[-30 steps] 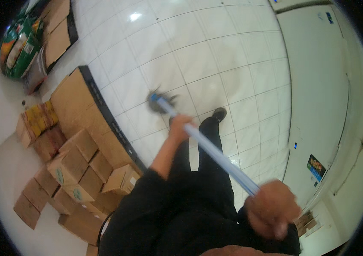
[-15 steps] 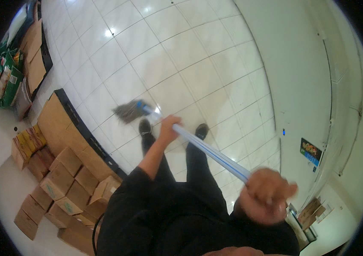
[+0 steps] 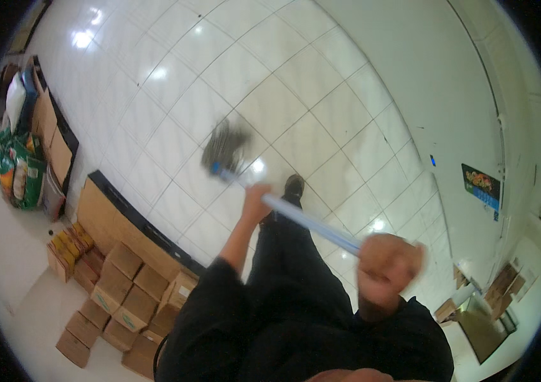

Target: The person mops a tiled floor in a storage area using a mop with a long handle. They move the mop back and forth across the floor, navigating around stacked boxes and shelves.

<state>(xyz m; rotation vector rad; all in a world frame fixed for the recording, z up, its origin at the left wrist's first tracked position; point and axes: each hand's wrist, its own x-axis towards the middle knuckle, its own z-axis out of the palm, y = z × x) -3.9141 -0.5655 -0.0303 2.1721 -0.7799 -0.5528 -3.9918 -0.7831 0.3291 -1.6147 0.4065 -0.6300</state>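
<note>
I hold a mop (image 3: 312, 224) by its pale blue-white handle, slanting from my right side down to the floor ahead on the left. My left hand (image 3: 257, 200) is wrapped round the lower part of the handle. Higher up, near its top end, my right hand (image 3: 388, 264) grips it, smeared by motion. The grey string mop head (image 3: 224, 145) lies on the white tiled floor (image 3: 296, 95), its strands spread away from me and blurred. A blue socket (image 3: 216, 168) joins it to the handle.
Cardboard boxes (image 3: 127, 286) are stacked at the left behind a low board with a black edge (image 3: 137, 219). Green bags (image 3: 25, 169) stand farther off on the left. A long white wall or cabinet side (image 3: 404, 70) runs along the right. My dark shoe (image 3: 294, 186) is close to the handle.
The strands of the mop head have swung from pointing left to pointing away from me. My view has turned, and only one shoe shows now. Both hands keep hold of the handle.
</note>
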